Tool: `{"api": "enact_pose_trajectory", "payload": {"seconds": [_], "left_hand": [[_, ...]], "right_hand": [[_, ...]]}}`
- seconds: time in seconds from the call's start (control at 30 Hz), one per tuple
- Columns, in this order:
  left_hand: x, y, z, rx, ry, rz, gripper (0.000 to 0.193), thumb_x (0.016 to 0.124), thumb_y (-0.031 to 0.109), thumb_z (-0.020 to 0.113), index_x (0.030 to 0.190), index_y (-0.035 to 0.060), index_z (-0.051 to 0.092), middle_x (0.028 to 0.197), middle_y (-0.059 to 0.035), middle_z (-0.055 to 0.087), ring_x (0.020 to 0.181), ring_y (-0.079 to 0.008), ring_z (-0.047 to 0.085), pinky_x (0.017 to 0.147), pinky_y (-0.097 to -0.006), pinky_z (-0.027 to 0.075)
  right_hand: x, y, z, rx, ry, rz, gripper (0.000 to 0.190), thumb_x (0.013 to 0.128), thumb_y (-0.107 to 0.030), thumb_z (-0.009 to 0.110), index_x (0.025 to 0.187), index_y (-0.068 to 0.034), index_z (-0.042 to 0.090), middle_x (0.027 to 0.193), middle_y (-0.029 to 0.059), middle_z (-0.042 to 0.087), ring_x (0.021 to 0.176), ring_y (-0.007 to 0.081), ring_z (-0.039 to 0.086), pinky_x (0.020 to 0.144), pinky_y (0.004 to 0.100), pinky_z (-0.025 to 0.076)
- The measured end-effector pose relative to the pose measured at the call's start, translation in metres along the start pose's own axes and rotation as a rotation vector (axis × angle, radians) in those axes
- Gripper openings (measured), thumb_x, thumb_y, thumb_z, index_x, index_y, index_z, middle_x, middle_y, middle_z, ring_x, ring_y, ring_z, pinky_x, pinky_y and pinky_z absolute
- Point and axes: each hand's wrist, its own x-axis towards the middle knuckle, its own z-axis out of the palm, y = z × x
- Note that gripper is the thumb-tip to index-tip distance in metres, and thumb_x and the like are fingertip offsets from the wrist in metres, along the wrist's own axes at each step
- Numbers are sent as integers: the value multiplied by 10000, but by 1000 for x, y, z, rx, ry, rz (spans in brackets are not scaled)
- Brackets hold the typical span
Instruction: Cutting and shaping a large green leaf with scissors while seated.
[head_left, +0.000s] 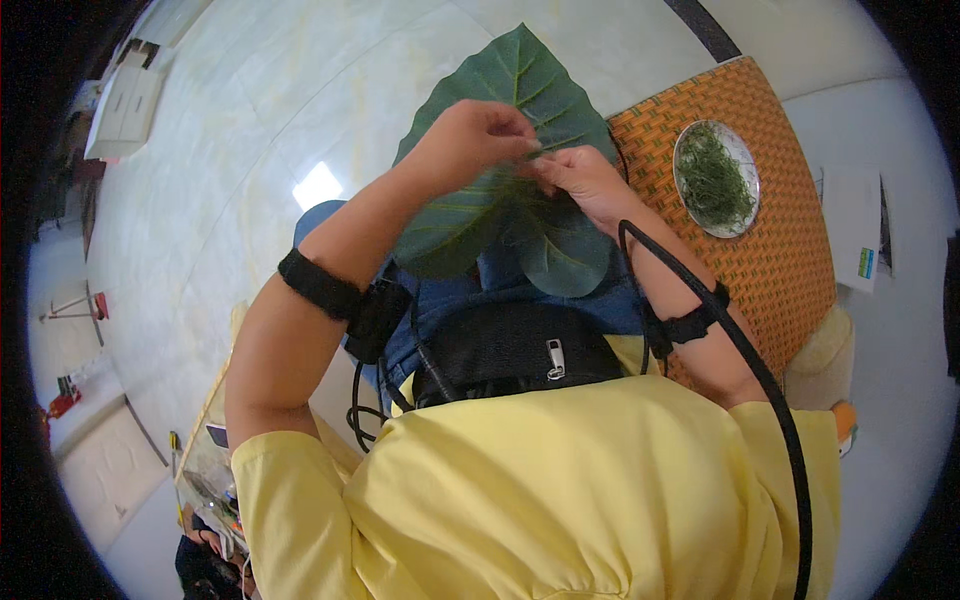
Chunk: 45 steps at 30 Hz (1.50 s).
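Observation:
A large green leaf (495, 67) with pale veins and a notched lower end lies across my lap, over blue denim. Above its middle, my left hand (480, 139) and my right hand (589, 180) meet with thumbs and fingers pinched together, the fingertips almost touching. Anything between them is too small and blurred to make out. To the right, a white oval dish (753, 217) holds a heap of fine green strands (712, 180). It rests on an orange-brown woven-pattern surface (795, 240), beside my right forearm.
A black cable (739, 337) loops along my right arm. Black straps circle both arms, the left one bearing a black box (379, 321). A black zipped pouch (517, 352) sits at my waist. At lower left, another person's hand (210, 541) shows near a cluttered surface.

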Motion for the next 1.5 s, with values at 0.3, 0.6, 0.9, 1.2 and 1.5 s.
{"api": "enact_pose_trajectory", "payload": {"seconds": [0.3,0.6,0.9,1.2,1.5], "left_hand": [[-7,-10,-4,11,13,112,136,769,107,574,857,7,603,747,-27,590,721,-97,527,672,-231,418],[-3,-8,7,-35,-42,26,128,770,125,573,820,11,600,732,-20,580,724,-86,513,672,-230,410],[-7,-6,7,224,57,103,200,737,171,608,895,49,594,951,-107,560,867,-170,526,744,-280,412],[-48,-84,-30,-121,170,-622,610,729,302,617,1159,-61,380,1113,-176,486,993,-247,491,843,-338,382],[-63,-83,-20,-418,51,-440,308,798,153,541,1040,-34,504,914,-59,581,820,-121,534,768,-252,405]], "right_hand": [[-7,-14,4,192,60,1,186,742,-160,617,774,23,607,678,25,559,608,76,457,581,200,363],[-2,-4,6,-20,40,-83,303,713,-334,630,712,-31,641,624,20,584,580,92,501,563,229,397],[-8,-8,1,110,21,-117,272,750,-289,605,753,-19,636,664,24,587,629,94,516,603,221,398],[-19,-1,-21,672,5,-107,185,766,-113,573,878,34,587,789,70,581,708,121,529,631,227,409],[-76,26,-193,-524,767,-7,178,760,-122,554,895,-21,612,815,71,605,771,153,558,690,260,432]]}}
